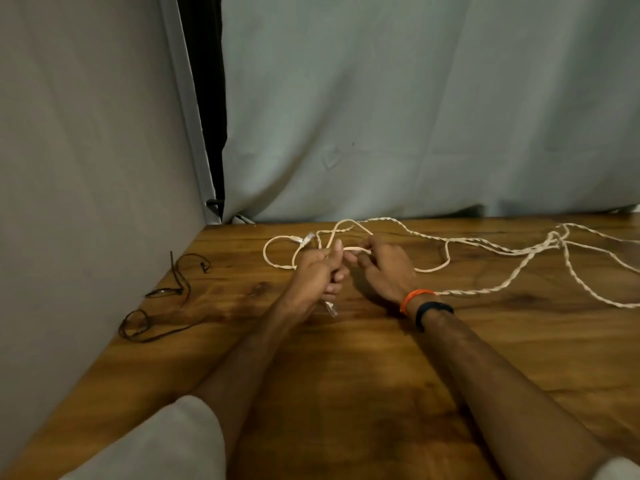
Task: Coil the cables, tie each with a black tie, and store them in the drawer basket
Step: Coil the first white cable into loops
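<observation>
Both hands grip the white cable (491, 291) over the wooden table (381, 393): left hand (317, 271) curls round a bunched length, thumb up, a clear plug end (331, 309) hanging just below its fingers; right hand (384, 268) pinches a short straight stretch running between the two hands. Step in hand looks like starting the first coil. Next move likely calls for the right hand to feed more slack toward the left, loop on loop, untwisting as it goes. Cable is pale, twisted like two strands wound together, thin and limp. Just beyond the grip, small loops and a second plug (306, 240). Right of the grip, long loose runs trail off frame, crossing in a tangle. Left of the grip, well apart, black ties (180, 282) lie untouched near the table edge. Drawer basket not in view. Grey cloth backdrop (415, 116) hangs farthest back.
</observation>
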